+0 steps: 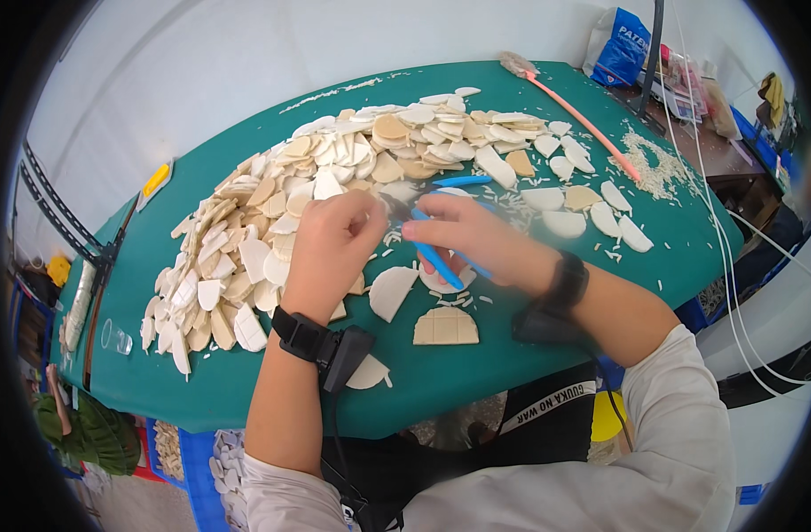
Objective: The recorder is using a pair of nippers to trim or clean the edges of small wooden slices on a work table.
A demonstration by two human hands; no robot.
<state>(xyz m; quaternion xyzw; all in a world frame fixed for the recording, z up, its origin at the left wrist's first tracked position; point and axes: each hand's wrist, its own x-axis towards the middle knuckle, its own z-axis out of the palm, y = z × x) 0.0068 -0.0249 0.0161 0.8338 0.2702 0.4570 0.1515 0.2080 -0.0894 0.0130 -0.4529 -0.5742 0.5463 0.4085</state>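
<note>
My right hand is wrapped round a hand tool with blue handles. One handle slants down below my fingers, and the tool's head is blurred, so its exact kind does not show. My left hand is closed in a pinch close to it; whatever it may hold is hidden. Another blue strip shows just beyond my right hand. Below my hands lie a rounded white piece and a cream half-round piece with scored lines. Small white slivers are scattered around them.
A large heap of flat white and cream pieces covers the table's left and far middle. A pink-handled brush lies at the right beside a pile of slivers. A clear cup sits at left; white cables hang at right.
</note>
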